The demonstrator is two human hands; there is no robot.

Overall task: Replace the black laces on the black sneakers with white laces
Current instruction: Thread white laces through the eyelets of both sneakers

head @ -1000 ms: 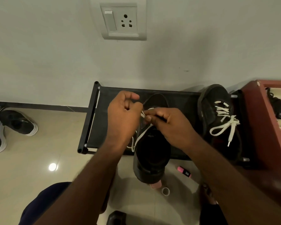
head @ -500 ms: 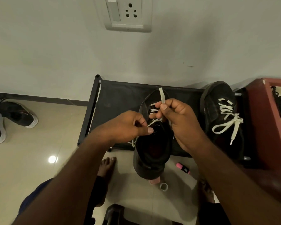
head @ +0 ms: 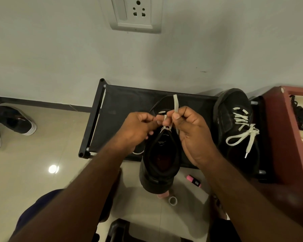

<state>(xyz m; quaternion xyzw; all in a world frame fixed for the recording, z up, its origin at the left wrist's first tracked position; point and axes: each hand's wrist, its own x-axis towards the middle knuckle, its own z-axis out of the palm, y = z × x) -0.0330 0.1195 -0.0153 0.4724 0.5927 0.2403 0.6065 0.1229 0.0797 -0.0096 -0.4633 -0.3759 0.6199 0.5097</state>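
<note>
Pink highlighter (head: 193,180) (floor (head: 33,172)) beside sneaker (head: 158,172) with white lace (head: 176,102).

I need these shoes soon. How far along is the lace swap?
Done: the right sneaker wears a tied white lace, and a black lace bundle lies on the red cabinet. In hand: the left hand and right hand pinch white lace ends over the upper eyelets of the middle sneaker. Left: tying that one.

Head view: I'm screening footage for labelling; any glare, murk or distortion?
In the head view: a glare spot on the floor; the held sneaker is murky black, though its white lace reads clearly; the wide lens skews the shoe rack.
</note>
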